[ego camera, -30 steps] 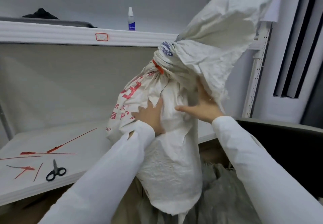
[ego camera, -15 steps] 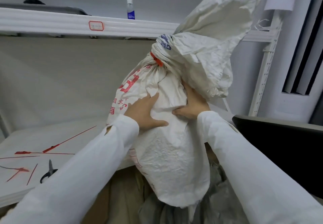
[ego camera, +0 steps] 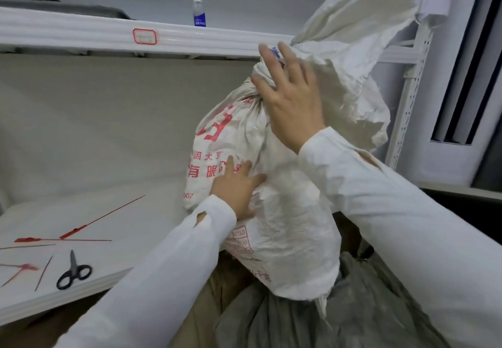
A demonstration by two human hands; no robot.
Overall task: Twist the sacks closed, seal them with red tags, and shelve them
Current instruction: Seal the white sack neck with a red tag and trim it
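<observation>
A white woven sack [ego camera: 288,228] with red print leans at the front edge of the lower shelf [ego camera: 114,220], its neck twisted tight and its loose top flaring up to the right. My left hand [ego camera: 236,187] presses flat against the sack's printed side. My right hand [ego camera: 288,97] lies with spread fingers over the twisted neck, hiding most of the red tag there. Several loose red tags [ego camera: 73,235] lie on the shelf at the left.
Black scissors [ego camera: 72,271] lie near the shelf's front edge. A spray bottle [ego camera: 199,7] stands on the upper shelf [ego camera: 81,32]. A perforated shelf upright [ego camera: 407,97] rises at the right. Grey and brown sacks [ego camera: 285,320] sit below the white one.
My right hand has risen from the sack's body to the twisted neck and now covers the red tag. My left hand stayed on the printed side.
</observation>
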